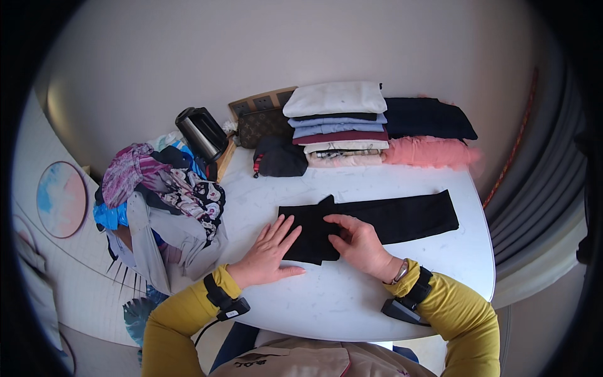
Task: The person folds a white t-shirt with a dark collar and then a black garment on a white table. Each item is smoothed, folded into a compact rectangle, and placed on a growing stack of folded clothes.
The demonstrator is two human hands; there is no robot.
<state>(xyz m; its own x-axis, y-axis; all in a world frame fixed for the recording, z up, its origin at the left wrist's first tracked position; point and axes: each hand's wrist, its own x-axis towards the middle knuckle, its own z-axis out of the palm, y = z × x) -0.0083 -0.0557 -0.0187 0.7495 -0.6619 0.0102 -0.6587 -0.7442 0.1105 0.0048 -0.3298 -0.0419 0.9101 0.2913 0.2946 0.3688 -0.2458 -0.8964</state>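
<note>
A long black garment, apparently trousers [395, 219], lies across the white table [311, 301], its left part folded over itself. My left hand [271, 252] rests flat with spread fingers on the left edge of the cloth, the thumb on the tabletop. At the folded part, my right hand [360, 242] has its thumb and forefinger apart over the black cloth; whether they touch it cannot be told. The garment's straight part runs out to the right beyond that hand.
Behind stand a stack of folded clothes [339, 127], a folded pink garment [428, 151] under a dark one [424, 118], a dark cap-like item [280, 158], a patterned brown pouch [264, 128] and an electric kettle [202, 134]. Loose clothes [165, 202] are heaped at left; a grey curtain [541, 188] hangs at right.
</note>
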